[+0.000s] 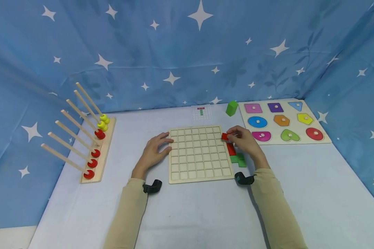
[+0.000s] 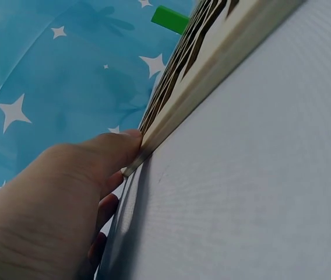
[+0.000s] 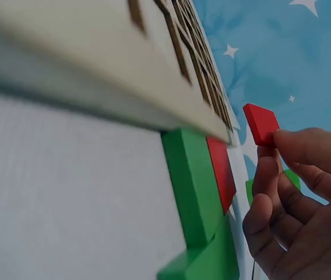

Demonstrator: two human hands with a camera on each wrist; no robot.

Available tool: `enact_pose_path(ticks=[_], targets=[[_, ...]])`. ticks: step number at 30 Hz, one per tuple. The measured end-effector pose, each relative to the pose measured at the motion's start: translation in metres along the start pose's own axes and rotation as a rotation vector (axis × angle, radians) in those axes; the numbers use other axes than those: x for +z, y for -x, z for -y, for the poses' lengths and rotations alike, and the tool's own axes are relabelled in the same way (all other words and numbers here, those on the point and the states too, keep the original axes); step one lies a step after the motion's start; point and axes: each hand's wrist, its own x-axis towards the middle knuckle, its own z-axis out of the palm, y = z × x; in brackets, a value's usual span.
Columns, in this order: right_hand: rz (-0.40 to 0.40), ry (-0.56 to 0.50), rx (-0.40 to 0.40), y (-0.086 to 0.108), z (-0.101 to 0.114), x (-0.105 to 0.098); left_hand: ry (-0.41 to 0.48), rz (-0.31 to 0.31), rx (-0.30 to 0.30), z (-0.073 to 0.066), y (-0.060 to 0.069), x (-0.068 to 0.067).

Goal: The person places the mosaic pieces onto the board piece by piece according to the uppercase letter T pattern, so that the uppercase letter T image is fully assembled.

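"Well, where's the red tile (image 3: 261,123)?"
"Just right of the grid board (image 1: 202,155), pinched in the right grip (image 1: 245,140); the left grip (image 1: 154,151), fingers apart, touches the board."
"Handling?"
"Likely light, stiff; hold opposite edges."

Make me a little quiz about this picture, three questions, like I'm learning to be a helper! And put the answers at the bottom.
1. Choose one: what colour is the small tile pinched by the right hand?
A) green
B) red
C) yellow

2. True or false: the left hand touches the left edge of the grid board.

3. Count: how many knobbed shapes are on the puzzle board?

Key:
1. B
2. True
3. Nine
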Motion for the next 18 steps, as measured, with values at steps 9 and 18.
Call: enact_pose_path(ticks=[9,18], targets=[[0.015,0.010,-0.103,-0.007,0.013,0.009,-0.021,-0.004,-0.008,0.000,0.001,0.000],[0.052,-0.013,-0.180,-0.012,0.022,0.019,-0.047,0.003,0.007,0.001,0.000,0.001]])
